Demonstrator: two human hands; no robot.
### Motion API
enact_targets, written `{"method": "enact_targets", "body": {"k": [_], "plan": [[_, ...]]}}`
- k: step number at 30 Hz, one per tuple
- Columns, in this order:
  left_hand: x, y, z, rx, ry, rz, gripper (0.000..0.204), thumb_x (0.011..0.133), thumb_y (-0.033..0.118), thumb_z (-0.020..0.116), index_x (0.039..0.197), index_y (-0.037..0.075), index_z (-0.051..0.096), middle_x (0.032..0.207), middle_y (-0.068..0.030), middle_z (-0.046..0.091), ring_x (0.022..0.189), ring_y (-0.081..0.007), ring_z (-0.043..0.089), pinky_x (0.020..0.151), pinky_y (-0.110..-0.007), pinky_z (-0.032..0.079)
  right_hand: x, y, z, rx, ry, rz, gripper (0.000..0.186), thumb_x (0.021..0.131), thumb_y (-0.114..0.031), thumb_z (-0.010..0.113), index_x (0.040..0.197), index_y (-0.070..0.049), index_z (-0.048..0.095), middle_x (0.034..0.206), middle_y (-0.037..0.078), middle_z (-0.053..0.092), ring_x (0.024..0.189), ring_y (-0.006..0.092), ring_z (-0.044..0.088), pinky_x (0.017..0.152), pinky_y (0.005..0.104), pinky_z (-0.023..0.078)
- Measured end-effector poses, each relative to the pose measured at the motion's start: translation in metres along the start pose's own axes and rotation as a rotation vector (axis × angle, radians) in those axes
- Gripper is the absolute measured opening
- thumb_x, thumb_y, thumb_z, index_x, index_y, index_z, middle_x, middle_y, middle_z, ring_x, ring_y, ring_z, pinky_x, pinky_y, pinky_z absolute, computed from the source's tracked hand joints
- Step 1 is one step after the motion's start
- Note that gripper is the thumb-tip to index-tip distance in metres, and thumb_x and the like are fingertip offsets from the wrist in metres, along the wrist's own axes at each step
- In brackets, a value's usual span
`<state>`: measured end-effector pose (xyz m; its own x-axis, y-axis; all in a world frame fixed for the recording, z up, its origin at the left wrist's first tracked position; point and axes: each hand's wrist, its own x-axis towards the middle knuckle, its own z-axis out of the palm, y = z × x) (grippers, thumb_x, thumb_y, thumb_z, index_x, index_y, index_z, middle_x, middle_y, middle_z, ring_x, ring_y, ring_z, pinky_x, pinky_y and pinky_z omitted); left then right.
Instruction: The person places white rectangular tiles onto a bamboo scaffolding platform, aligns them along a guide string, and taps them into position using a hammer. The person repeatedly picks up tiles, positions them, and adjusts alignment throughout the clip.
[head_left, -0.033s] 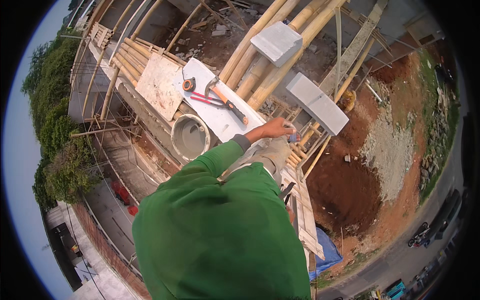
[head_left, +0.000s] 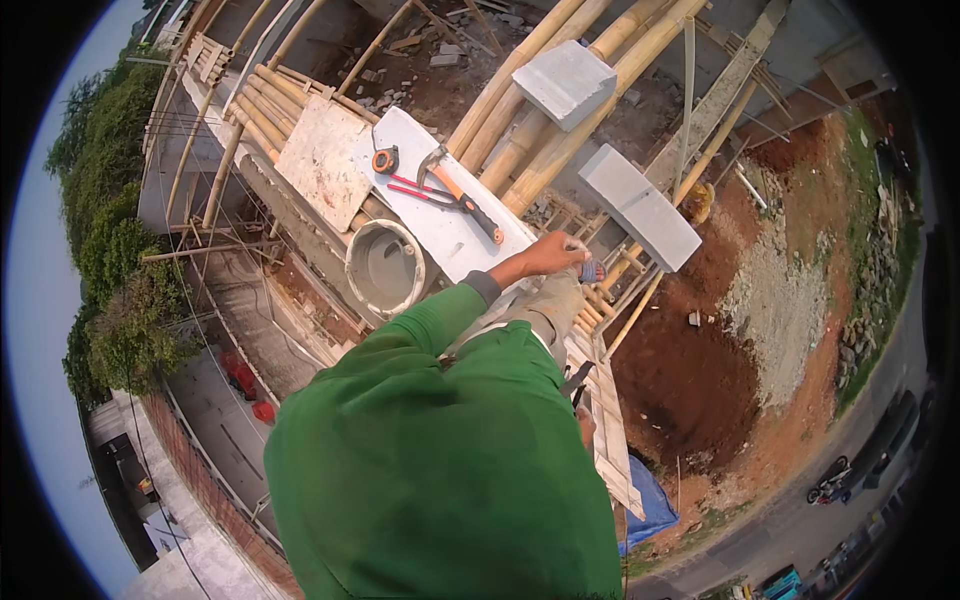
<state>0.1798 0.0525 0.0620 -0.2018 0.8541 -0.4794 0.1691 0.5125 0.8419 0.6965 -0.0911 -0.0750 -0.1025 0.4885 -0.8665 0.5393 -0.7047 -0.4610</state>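
Fingers of the left hand [head_left: 552, 255] curl by the near end of the white slab [head_left: 450, 245]; whether they grip anything I can't tell, nor for the mostly hidden right hand [head_left: 586, 428]. On that slab lie a claw hammer [head_left: 479, 215], red-handled pincers [head_left: 425, 198] and a tape measure [head_left: 385, 161].
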Motion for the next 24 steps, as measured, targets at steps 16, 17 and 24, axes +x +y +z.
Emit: {"method": "enact_targets", "body": {"k": [16,17,24], "plan": [[-0.135,-0.082,-0.147,-0.154,1.318,-0.071,0.026,0.101,0.024,0.062,0.105,-0.001,0.068,0.085,-0.0093,0.071,0.075,-0.0178,0.069,0.071,-0.033,0.055,0.038,-0.073,-0.042,0.174,0.183,0.022,0.047,0.1,-0.028,0.065,0.138,-0.001,0.057,0.112,0.015,0.072,0.087,0.0258,0.073,0.068,0.0356,0.057],[-0.127,-0.073,-0.136,-0.074,1.254,-0.005,0.025,0.101,0.023,0.062,0.105,-0.001,0.068,0.086,-0.0095,0.071,0.078,-0.0185,0.069,0.074,-0.033,0.055,0.034,-0.068,-0.035,0.191,0.214,0.036,0.047,0.1,-0.029,0.066,0.137,-0.002,0.057,0.11,0.014,0.072,0.086,0.0258,0.073,0.067,0.0361,0.057],[-0.046,0.006,-0.05,0.246,0.489,0.365,0.025,0.098,0.018,0.066,0.115,-0.001,0.068,0.1,-0.0198,0.073,0.088,-0.0283,0.072,0.082,-0.039,0.056,-0.01,0.006,0.034,0.512,0.324,0.111,0.032,0.097,-0.02,0.064,0.123,-0.002,0.063,0.1,0.01,0.072,0.076,0.0201,0.071,0.059,0.0324,0.054]]}}
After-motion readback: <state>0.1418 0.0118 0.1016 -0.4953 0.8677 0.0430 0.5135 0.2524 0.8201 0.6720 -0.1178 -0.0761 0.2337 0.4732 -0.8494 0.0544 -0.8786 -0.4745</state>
